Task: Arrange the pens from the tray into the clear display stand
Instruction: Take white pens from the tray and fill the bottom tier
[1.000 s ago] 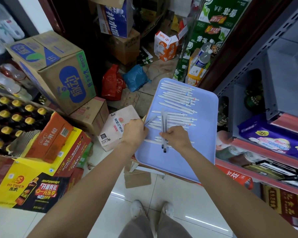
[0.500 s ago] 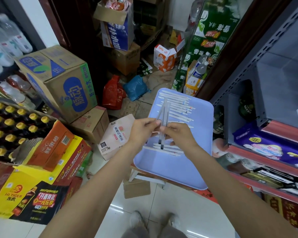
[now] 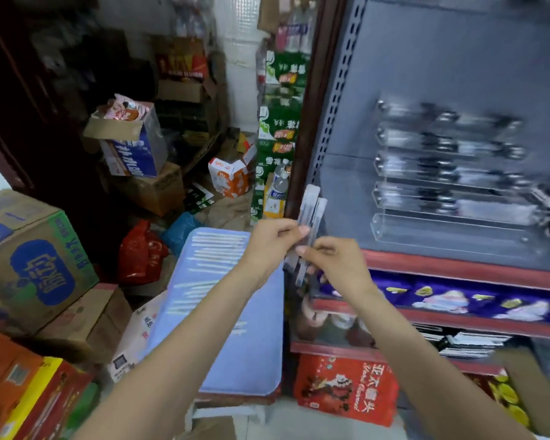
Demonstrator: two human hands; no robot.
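Left hand: the left hand (image 3: 269,246) is raised over the right edge of the tray, its fingers curled round a small bundle of pens, gripping it about the middle.
Right hand: the right hand (image 3: 337,265) sits just beside the left, thumb and fingers pinching the lower part of the same bundle.
Held pens: the held pens (image 3: 310,214) stand nearly upright, tops tilted slightly right; how many there are cannot be told through the blur. They are in front of the shelf's post, apart from the stand.
Tray: the light blue tray (image 3: 242,350) lies below the forearms, resting on a low support that is mostly hidden.
Loose pens: white loose pens (image 3: 219,249) lie crosswise in rows on the far half of the tray, with a few more nearer its middle.
Display stand: the clear display stand (image 3: 458,188) has stepped tiers and sits on the grey shelf (image 3: 426,249) to the right, well apart from both hands; blur hides what its tiers hold.
Surroundings: a blue-and-green carton (image 3: 38,265) stands at left, a red bag (image 3: 140,252) lies on the floor beyond the tray, and a red box (image 3: 346,389) stands under the shelf.
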